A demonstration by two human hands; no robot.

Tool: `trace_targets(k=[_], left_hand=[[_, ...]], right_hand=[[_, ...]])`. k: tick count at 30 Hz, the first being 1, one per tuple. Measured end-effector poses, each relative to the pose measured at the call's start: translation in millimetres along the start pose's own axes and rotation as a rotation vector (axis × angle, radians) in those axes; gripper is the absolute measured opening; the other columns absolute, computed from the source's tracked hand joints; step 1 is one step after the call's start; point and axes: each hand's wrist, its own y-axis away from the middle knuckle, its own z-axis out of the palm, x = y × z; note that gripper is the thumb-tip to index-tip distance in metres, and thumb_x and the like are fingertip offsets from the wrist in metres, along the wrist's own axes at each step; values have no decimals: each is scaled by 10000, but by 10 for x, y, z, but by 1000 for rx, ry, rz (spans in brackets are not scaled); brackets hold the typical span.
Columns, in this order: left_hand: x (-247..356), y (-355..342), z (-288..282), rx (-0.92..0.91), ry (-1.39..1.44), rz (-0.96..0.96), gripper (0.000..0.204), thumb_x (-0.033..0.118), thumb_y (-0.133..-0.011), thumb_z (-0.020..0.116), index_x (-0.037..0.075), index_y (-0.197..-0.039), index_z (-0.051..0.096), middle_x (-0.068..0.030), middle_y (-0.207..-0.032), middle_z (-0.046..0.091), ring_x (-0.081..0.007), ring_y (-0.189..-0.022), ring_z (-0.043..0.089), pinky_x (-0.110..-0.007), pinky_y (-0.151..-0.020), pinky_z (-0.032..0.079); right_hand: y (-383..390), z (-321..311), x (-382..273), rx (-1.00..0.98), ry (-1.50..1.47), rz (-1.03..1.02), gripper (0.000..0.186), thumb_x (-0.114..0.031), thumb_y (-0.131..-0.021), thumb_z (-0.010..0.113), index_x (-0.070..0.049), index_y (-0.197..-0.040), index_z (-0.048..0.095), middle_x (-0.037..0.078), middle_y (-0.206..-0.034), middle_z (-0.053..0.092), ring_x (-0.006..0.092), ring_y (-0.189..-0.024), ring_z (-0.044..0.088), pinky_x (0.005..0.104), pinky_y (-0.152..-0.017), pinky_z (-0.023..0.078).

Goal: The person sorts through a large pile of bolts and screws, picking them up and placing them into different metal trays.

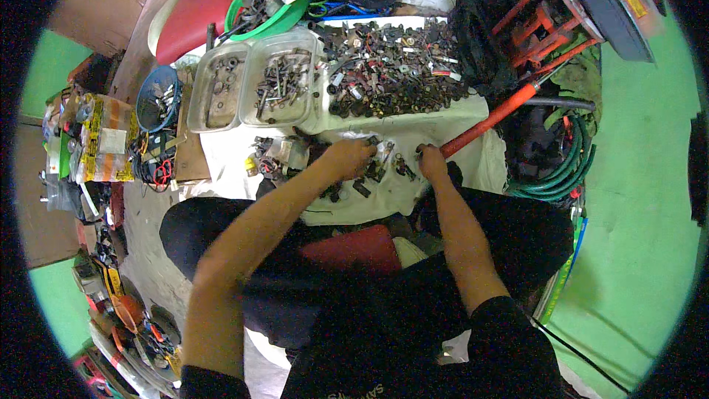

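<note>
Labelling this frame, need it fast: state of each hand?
Left hand: fingers curled, by small dark parts; can't tell if it grips one.
Right hand: fingers curled; can't tell if it holds anything.

At far left we list one red chair [203,11] with pale edging; at left, one carton [111,137] bound in yellow tape and, to its right, one round blue basin [149,109] of small items. At right we record one coiled green hose [583,166]; beyond, one orange metal frame [540,26]; near right, one black cable [580,352].
</note>
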Motion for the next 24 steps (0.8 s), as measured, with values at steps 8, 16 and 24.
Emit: trace_targets(k=[8, 16, 24], left_hand=[[163, -301, 1253, 185, -22, -45, 379, 160, -747, 573, 84, -1116, 533, -159, -1204, 486, -325, -1100, 490, -442, -903, 423], [526, -794, 1606, 364, -163, 159, 338, 231, -838, 482, 92, -1142, 526, -70, -1347, 386, -244, -1249, 337, -447, -1068, 242], [229, -535, 1599, 232, -60, 44, 324, 163, -833, 481, 120, -1144, 561, -52, -1269, 440, -246, -1206, 393, -455, -1023, 301]], right_hand=[[116, 281, -65, 191, 197, 44, 340, -39, -694, 592, -65, -1033, 592, 142, -1010, 565, 343, -902, 574, 427, -754, 497], [11, 200, -127, 327, -414, 229, 238, -148, -726, 655, -40, -935, 623, 140, -821, 642, 315, -766, 622, 378, -713, 486], [-318, 1191, 682, 177, -672, 296, 258, -219, -752, 611, -20, -914, 637, 142, -791, 648, 277, -729, 628, 360, -709, 482]])
